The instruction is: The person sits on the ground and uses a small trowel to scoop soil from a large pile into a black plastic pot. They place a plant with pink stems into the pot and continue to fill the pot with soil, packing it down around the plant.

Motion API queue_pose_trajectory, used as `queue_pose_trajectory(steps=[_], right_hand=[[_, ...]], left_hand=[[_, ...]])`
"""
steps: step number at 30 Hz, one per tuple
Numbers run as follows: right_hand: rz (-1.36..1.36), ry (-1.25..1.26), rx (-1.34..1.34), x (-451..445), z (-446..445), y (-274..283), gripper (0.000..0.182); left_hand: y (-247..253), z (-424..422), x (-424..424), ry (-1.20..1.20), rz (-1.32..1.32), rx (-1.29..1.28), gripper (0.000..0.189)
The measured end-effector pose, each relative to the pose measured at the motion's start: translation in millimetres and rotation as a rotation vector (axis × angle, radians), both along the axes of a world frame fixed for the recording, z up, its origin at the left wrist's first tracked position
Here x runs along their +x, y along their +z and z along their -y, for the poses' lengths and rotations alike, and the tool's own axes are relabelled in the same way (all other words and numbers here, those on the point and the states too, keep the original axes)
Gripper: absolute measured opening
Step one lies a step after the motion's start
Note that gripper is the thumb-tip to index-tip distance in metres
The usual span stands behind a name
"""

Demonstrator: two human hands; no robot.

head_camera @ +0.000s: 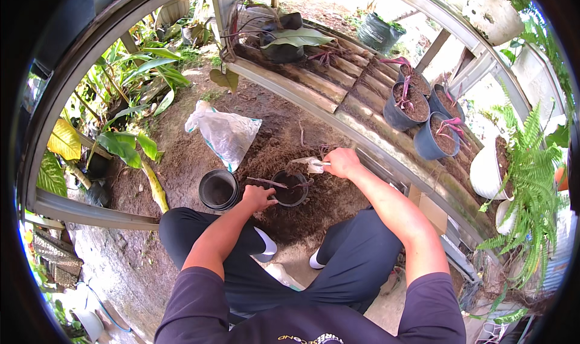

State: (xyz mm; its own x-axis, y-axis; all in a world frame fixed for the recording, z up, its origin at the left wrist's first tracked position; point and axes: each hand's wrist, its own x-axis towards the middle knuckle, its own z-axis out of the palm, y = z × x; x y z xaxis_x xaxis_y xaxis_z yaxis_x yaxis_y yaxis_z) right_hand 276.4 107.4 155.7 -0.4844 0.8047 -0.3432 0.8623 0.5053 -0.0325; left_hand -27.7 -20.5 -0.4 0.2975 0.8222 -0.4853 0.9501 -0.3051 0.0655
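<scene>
My left hand grips the left rim of a small black plastic pot on the ground. A thin purplish stem cutting lies across the pot's mouth beside my fingers; whether they also touch it is hard to tell. Just right of the pot, my right hand holds a small hand trowel by its handle. Dark soil sits at the blade's tip, above the pot's far right rim. Loose brown potting soil is heaped behind and around the pot.
Nested black pots stand left of my left hand. Behind them lies a white plastic sack. A slatted bench on the right carries potted purple cuttings and a fern. Leafy plants grow at left beyond a metal frame.
</scene>
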Motion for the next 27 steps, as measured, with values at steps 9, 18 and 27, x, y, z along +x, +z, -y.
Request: queue_pose_trajectory(steps=[9,18,27], right_hand=[[0.062,0.130,0.070,-12,9,0,0.028],[0.138,0.308,0.148,-12,15,-30,0.019],[0.279,0.492,0.126,-31,21,-39,0.021]], left_hand=[[2,0,0,0.000,-0.002,-0.014,0.059],[-3,-1,-1,-0.011,0.007,-0.002,0.059],[-5,3,-2,0.011,0.040,0.002,0.060]])
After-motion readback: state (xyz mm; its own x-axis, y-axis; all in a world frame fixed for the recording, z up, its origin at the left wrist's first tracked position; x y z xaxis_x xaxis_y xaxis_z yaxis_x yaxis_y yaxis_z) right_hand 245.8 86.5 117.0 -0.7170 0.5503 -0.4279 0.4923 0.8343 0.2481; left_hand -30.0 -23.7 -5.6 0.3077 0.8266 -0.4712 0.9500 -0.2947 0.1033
